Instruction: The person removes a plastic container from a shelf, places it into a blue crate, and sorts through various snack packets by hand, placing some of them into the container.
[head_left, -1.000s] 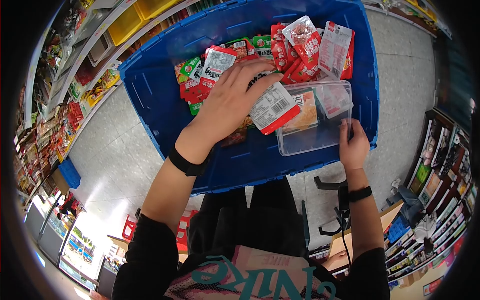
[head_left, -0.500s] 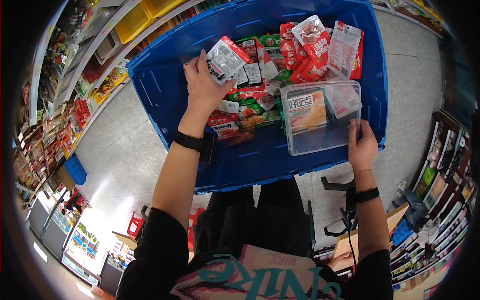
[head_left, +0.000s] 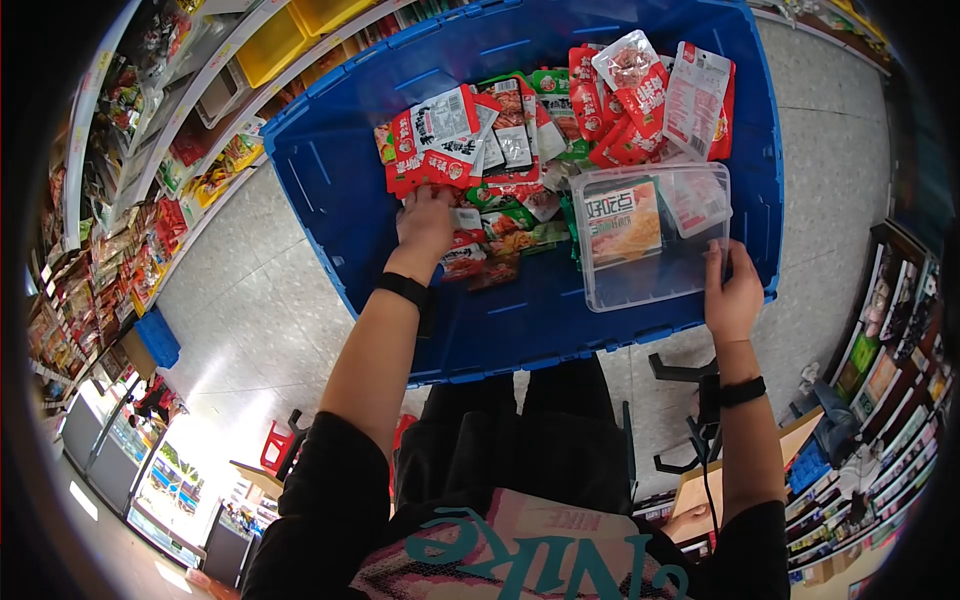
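Observation:
A large blue plastic crate [head_left: 480,345] holds many flat snack pouches in red, green and white. My left hand [head_left: 428,222] is down in the crate, fingers curled in at the lower edge of a red pouch [head_left: 425,172]; the fingertips are hidden. Above it, a silver-white pouch [head_left: 445,115] lies on the pile. My right hand [head_left: 732,292] grips the right side of a clear plastic box [head_left: 650,285], tilted over the crate's right part. A packet with a yellow-orange food picture [head_left: 625,225] shows in or through the box. More red pouches [head_left: 630,100] are heaped behind it.
Shelves of packaged snacks [head_left: 130,200] curve along the left, with yellow bins [head_left: 285,45] higher up. Shelving with goods [head_left: 880,400] stands at right. Below are a tiled floor [head_left: 235,235], a red stool [head_left: 275,445] and black metal legs [head_left: 680,370].
My left hand has let go of the silver-white pouch, which now lies on the pile, and moved down toward the near side. My right hand still holds the clear box.

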